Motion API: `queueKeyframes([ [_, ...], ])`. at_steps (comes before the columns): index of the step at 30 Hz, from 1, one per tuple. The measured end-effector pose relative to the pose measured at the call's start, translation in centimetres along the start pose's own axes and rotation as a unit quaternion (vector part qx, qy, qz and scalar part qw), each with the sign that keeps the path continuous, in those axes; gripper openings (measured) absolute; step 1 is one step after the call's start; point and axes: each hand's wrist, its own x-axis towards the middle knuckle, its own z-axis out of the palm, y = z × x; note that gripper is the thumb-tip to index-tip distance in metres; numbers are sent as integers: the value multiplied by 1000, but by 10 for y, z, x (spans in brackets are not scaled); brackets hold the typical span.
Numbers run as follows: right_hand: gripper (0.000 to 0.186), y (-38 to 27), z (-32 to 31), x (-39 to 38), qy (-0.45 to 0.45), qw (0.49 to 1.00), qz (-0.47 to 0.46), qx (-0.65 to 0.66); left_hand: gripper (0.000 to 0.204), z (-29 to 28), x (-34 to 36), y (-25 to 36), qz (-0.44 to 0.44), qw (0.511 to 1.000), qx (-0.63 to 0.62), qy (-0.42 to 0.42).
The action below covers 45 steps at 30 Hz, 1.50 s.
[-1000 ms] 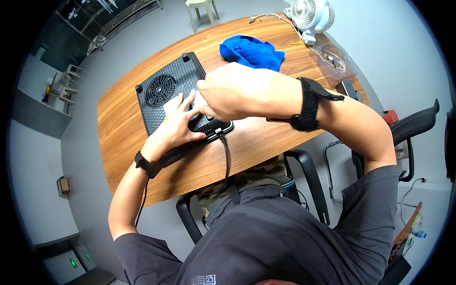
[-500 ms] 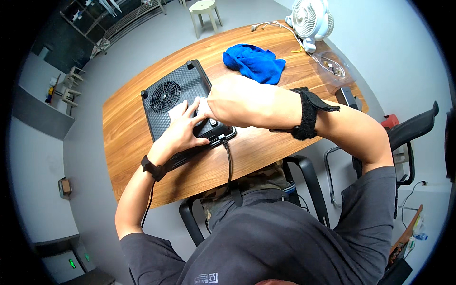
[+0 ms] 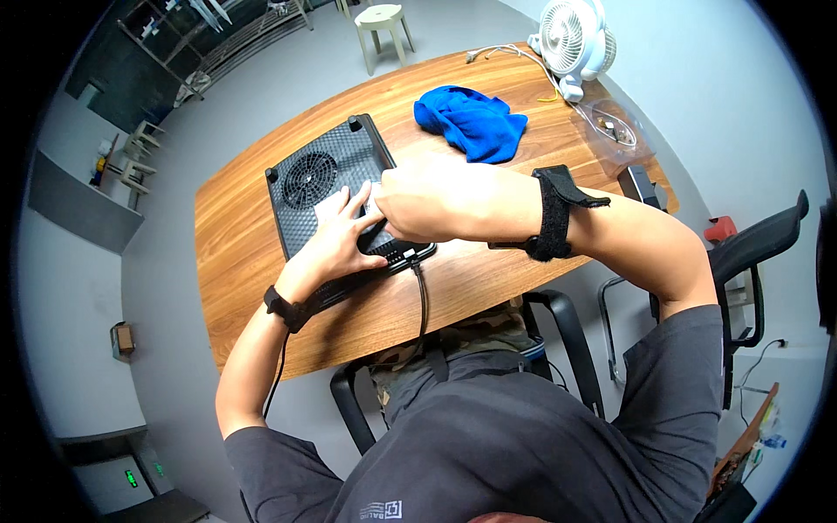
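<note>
A black appliance (image 3: 307,229) lies on the wooden table with its textured underside up, showing a round fan grille (image 3: 309,179), corner feet and a cord at the near edge. My left hand (image 3: 338,244) rests on it with fingers spread, the fingertips on a pale rectangular patch (image 3: 329,206). My right hand (image 3: 410,205) is curled closed over the appliance's right half, beside my left fingertips; whatever is in it is hidden by the fingers.
On the wooden table (image 3: 235,261) are a blue cloth (image 3: 471,122), a white fan (image 3: 567,39) with cables, a clear bag (image 3: 610,131) and a dark box (image 3: 635,187). A chair (image 3: 754,248) stands at the right, a stool (image 3: 380,22) beyond the table.
My closed right hand has shifted slightly toward the appliance's near edge, covering more of it there. My left hand keeps its place. The whole view has shifted a little.
</note>
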Motion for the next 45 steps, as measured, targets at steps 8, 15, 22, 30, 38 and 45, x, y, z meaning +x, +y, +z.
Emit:
queueKeyframes([
  [8,23,15,12,-13,85,992,-73,66,90,-1,0,0,-10,1000,17,-15],
  [15,26,18,21,2,68,997,-40,-27,90,-6,1,8,-9,1000,13,-4],
  [22,19,9,10,-14,129,987,-85,40,90,4,4,-8,34,999,-6,6],
  [30,18,14,2,-2,-3,999,-28,27,91,-4,2,1,17,1000,-15,-6],
  [38,19,9,14,-7,85,995,-1,49,92,-5,1,1,9,1000,3,-8],
  [45,21,16,8,12,-47,997,42,46,94,-4,0,5,-8,1000,6,-11],
])
